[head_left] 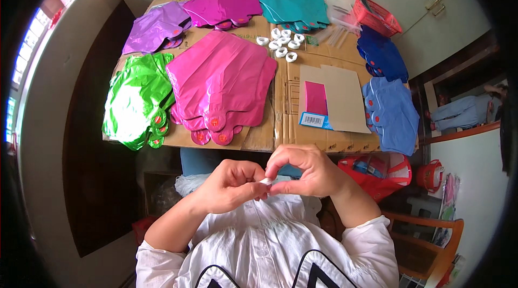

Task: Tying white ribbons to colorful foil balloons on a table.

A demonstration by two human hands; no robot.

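Observation:
Just off the table's front edge, both of my hands meet in front of my white shirt. My left hand [236, 184] is closed, its thumb and fingers pinching a small white strip or coil [266, 181]. From the other side, my right hand [307, 172] grips the same white piece between thumb and fingertips. Most of it is hidden by the fingers, so its exact kind cannot be made out. Several small white rolls [281, 39] that look like coiled ribbon lie grouped at the table's back middle. Nearest beyond my hands is a stack of flat pink foil balloons [218, 80].
Cardboard [259, 137] covers the table. Around it lie foil balloon stacks: green [137, 93], lilac [154, 29], magenta [226, 4], teal [294, 7], dark blue [383, 53], light blue [391, 110]. A cardboard piece [342, 99], clear straws [337, 29] and red basket [372, 15] sit right. Below hangs a red bag [383, 183].

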